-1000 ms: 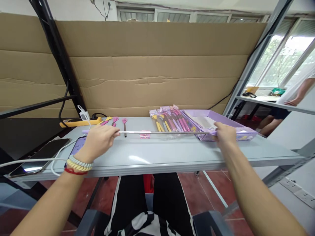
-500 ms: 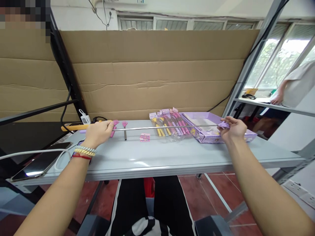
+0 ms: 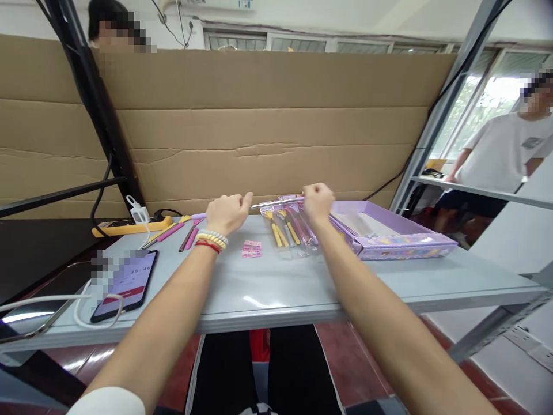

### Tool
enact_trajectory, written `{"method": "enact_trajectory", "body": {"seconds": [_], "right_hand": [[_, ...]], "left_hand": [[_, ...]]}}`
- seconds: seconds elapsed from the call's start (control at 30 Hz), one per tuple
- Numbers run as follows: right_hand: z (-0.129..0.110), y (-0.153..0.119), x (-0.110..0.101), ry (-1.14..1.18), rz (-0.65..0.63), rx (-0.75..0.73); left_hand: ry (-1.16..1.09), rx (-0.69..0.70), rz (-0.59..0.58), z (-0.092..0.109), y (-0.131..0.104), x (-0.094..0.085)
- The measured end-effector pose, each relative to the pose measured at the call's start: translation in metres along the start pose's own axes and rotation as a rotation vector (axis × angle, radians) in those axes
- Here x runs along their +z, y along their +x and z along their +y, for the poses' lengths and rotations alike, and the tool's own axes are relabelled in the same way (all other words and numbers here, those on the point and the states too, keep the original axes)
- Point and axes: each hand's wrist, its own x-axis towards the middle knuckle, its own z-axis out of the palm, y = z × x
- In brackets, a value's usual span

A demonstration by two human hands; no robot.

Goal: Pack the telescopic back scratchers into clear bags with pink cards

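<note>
The left hand [image 3: 227,213] and right hand [image 3: 318,203] curl their fingers around opposite ends of 1 slim metal rod [image 3: 272,203], above the table [image 3: 276,288] near wrapped sticks [image 3: 283,227], presumably because 2 grips steady it.

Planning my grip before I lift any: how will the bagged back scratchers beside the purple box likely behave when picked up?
The bagged back scratchers will probably be slippery, given their shiny clear wrapping. Their straight, slender handles suggest stiff cores inside loose, floppy wrapping. They lie crowded and overlapping, so lifting one may drag its neighbours.
</note>
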Motion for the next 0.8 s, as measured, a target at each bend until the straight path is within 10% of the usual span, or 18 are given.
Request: {"method": "enact_trajectory", "body": {"seconds": [0.17, 0.5, 0.8], "right_hand": [[0.000, -0.057, 0.042, -0.156, -0.327, -0.062], [0.017, -0.072, 0.024, 0.130, -0.690, -0.081], [0.027, -0.047, 0.022, 0.505, -0.442, 0.277]], "left_hand": [[0.004, 0.008, 0.003, 0.013, -0.010, 0.019], [0.008, 0.121, -0.071, 0.016, -0.024, 0.031], [-0.107, 0.245, -0.174, -0.013, -0.012, 0.036]]}}
